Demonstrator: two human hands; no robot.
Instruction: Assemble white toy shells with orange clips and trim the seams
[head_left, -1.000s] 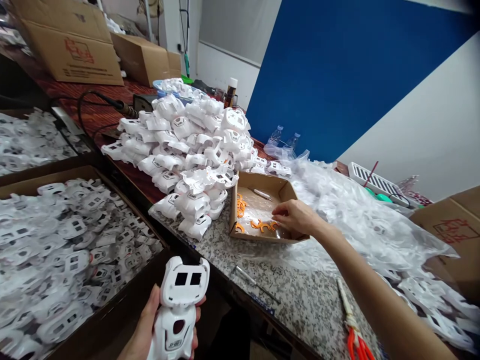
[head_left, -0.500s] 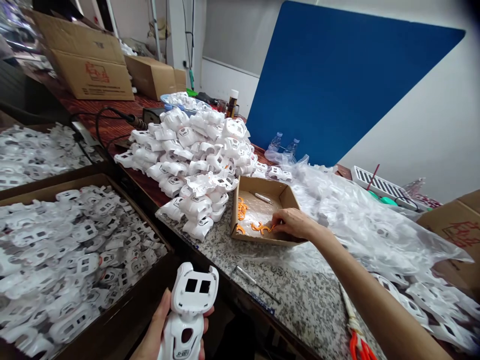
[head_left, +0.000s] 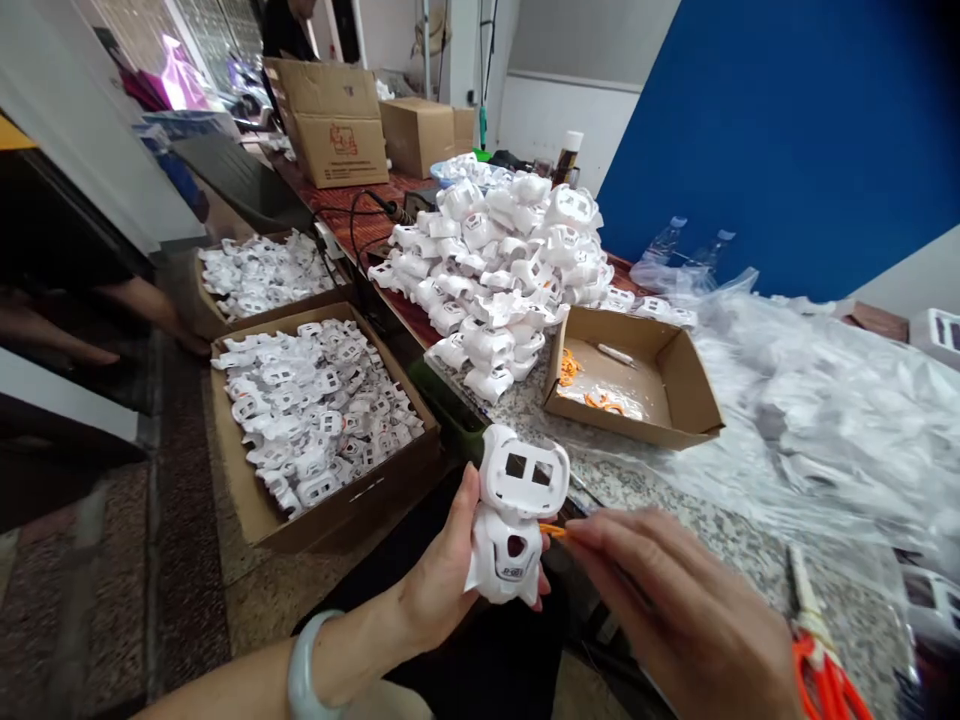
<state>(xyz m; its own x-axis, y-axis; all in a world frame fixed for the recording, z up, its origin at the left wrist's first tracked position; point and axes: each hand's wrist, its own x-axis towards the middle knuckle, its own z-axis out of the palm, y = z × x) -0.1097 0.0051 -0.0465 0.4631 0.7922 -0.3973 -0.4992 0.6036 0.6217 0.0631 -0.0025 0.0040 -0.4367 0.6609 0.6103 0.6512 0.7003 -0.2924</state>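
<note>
Bright even light, soft shadows, bowed wide-angle edges, right hand blurred

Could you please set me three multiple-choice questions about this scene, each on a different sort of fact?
1. What state is the shallow cardboard tray in?
A) Open-topped
B) Taped shut
C) Upside down

2. Where is the white toy robot body?
A) In the tray
B) In the left hand
C) On the floor

3. What colour is the small piece pinched by the right hand?
A) Blue
B) White
C) Orange

Answers:
1. A: its inside shows, with orange pieces lying there.
2. B: the fingers wrap around the body.
3. C: an orange tip shows beyond the fingertips.
</note>
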